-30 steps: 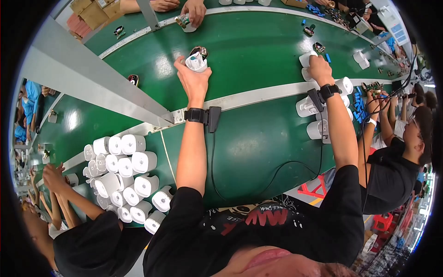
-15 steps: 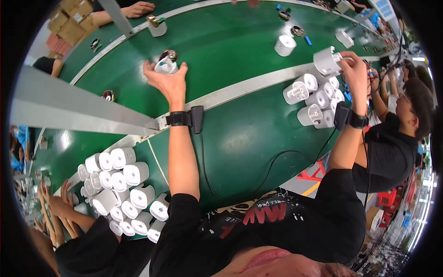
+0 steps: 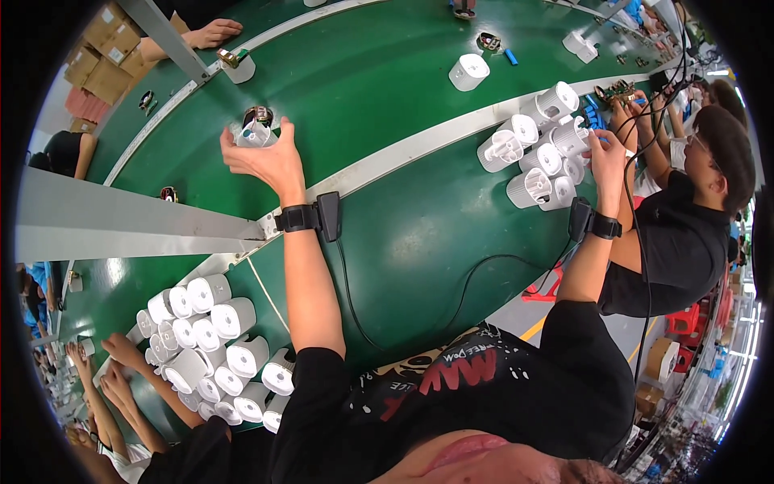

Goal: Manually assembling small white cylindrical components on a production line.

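My left hand (image 3: pixel 262 157) reaches far out over the green conveyor belt (image 3: pixel 379 89) and grips a small white plastic housing (image 3: pixel 251 135) from the side; a dark round part (image 3: pixel 258 114) lies just beyond it. My right hand (image 3: pixel 606 157) rests against a cluster of white cylindrical housings (image 3: pixel 536 149) at the right, its fingers on one of them, though whether it grips it is hidden. Both wrists wear black bands with a cable running from each.
A second heap of white housings (image 3: pixel 214 347) lies lower left, with another person's hands (image 3: pixel 121 355) at it. A lone white housing (image 3: pixel 468 71) sits further along the belt. A person in black (image 3: pixel 693 202) works at my right. A grey metal beam (image 3: pixel 121 222) crosses the left.
My left hand has stayed on the small white housing on the belt. My right hand has come down from one housing to the cluster. The view has shifted.
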`<state>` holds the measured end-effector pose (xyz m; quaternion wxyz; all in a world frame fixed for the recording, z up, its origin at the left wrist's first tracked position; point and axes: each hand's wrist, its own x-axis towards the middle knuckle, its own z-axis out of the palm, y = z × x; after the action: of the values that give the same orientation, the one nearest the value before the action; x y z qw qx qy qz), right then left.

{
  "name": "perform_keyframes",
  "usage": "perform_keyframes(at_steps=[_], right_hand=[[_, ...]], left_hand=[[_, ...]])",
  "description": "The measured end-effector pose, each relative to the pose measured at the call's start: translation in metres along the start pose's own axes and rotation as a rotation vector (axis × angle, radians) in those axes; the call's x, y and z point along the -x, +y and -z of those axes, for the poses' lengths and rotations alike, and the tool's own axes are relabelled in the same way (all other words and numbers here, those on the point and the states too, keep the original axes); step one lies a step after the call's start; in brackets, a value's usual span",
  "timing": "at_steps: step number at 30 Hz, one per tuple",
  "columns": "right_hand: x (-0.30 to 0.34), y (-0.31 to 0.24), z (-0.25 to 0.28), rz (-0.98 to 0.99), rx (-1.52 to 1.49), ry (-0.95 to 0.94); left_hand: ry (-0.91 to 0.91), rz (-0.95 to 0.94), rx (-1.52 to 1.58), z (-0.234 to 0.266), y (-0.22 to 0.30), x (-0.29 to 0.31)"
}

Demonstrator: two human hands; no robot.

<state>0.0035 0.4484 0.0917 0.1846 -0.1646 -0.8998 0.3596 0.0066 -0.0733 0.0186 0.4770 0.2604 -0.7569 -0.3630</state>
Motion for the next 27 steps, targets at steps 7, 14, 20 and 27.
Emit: perform_keyframes(at_steps=[7,14,20,27], right_hand=[[0.031,-0.026,-0.007,0.238,0.092,0.275],[0.084,-0.156,-0.084,0.431,0.165,-0.191],[0.048,-0.17,-0.175,0.342,0.395,-0.175],[0.045,-0.166,-0.212,0.229,0.366,-0.101]], left_hand=[[0.055,0.012,-0.009,0.002,0.0,0.0],[0.204,0.017,-0.036,0.006,0.005,-0.003],[0.365,-0.211,-0.023,0.007,0.012,0.0],[0.29,-0.338,0.028,0.008,0.019,0.004]])
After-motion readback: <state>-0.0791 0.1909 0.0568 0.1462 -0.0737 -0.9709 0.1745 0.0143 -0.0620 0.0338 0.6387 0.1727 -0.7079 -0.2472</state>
